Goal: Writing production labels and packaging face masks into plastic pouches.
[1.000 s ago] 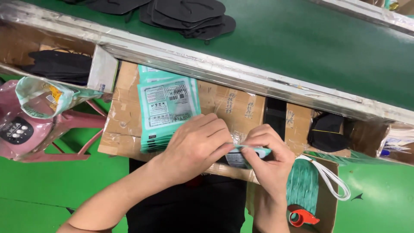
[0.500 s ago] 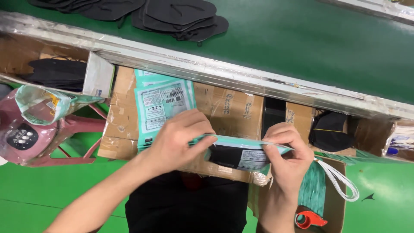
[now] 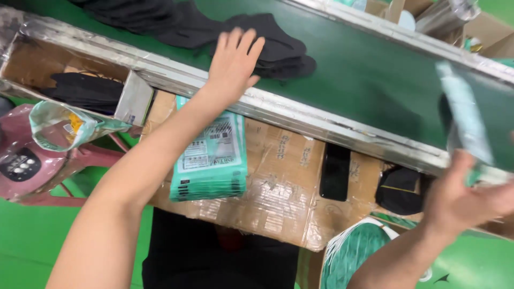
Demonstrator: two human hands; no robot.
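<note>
Green conveyor belt (image 3: 375,75) runs across the top, metal rail along its near edge. Cardboard box (image 3: 278,176) sits below the rail, stack of teal pouches (image 3: 211,160) lying on it. Pile of black masks (image 3: 278,51) on the belt. Left hand (image 3: 233,59) flat on that pile, fingers spread. Right hand (image 3: 463,200) at the right edge, fingers closed on a blurred teal packet (image 3: 463,115) held up over the belt
</note>
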